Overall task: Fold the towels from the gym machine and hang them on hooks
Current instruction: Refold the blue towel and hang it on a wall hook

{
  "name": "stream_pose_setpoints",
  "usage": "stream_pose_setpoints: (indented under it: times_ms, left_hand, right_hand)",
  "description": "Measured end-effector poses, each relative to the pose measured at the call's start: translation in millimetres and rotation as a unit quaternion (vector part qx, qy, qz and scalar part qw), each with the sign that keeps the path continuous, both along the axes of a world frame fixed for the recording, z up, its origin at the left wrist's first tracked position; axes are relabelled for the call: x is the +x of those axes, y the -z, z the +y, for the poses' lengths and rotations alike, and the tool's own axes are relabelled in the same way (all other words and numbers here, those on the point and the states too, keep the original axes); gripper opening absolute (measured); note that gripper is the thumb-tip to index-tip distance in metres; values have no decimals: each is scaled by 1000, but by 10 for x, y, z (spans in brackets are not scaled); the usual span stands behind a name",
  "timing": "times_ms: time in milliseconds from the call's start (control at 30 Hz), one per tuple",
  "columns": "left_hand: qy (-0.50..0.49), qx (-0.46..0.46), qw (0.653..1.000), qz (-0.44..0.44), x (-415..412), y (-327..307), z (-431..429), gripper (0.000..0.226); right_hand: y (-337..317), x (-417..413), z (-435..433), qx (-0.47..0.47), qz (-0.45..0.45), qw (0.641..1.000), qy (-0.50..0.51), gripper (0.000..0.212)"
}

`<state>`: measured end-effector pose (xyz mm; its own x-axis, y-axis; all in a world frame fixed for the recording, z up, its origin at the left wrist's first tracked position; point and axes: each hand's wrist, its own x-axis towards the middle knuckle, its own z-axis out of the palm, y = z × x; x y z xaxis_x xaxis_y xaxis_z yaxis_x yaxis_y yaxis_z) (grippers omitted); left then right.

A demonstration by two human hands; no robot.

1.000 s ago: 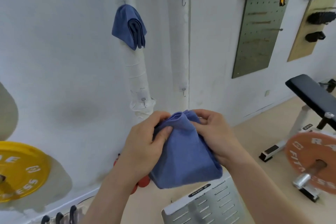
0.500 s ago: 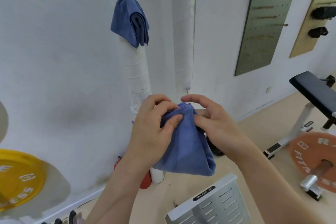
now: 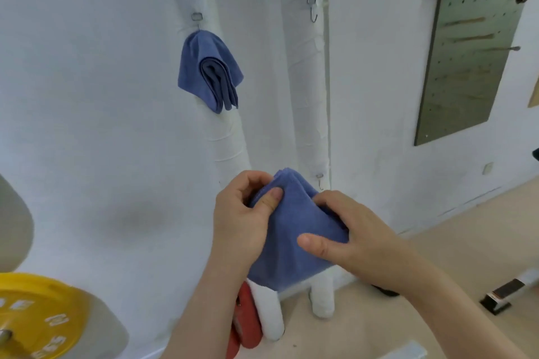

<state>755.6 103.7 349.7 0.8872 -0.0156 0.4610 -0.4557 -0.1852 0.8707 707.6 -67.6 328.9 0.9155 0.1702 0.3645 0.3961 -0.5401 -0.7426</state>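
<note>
With left hand (image 3: 242,221) pinching top corner of folded towel (image 3: 294,245), right hand (image 3: 358,239) clasping its side; held just beside lower hook (image 3: 320,181), corner bunched, presumably for hanging there.

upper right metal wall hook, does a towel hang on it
No, the upper right metal wall hook is bare; the hanging folded blue towel is on the metal hook to its left.

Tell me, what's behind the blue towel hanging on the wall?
A white wrapped pipe runs behind the hanging towel. The hook shows above it; its tip is covered by cloth.
</note>
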Motion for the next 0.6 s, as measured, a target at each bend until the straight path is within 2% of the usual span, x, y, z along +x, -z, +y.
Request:
stream_pose_setpoints:
  times_ms: [67, 167, 233, 300, 367, 467, 600]
  left_hand:
    - [11, -61, 998, 20, 105, 29, -137, 20]
    - [76, -120, 987, 78, 309, 91, -209, 31]
    - [132, -117, 976, 128, 475, 102, -172, 34]
    - [144, -68, 974, 161, 618, 83, -173, 37]
    - [75, 5, 988, 136, 755, 47, -240, 41]
    - [-51, 40, 997, 52, 981, -62, -264, 41]
    - [-74, 57, 996, -8, 1371, -320, -13, 39]
  right_hand:
    - [47, 170, -133, -32, -16, 999, 14, 17]
    - [54, 420, -312, -56, -44, 997, 41, 20]
    - [-46, 581, -375, -80, -53, 994, 43, 19]
    - [-169, 750, -378, -99, -62, 993, 29, 19]
    - [-281, 933, -342, -95, -66, 993, 7, 21]
    - [-403, 1216, -291, -44, -10, 998, -34, 28]
    - [-604, 1583, -338, -13, 71, 993, -90, 36]
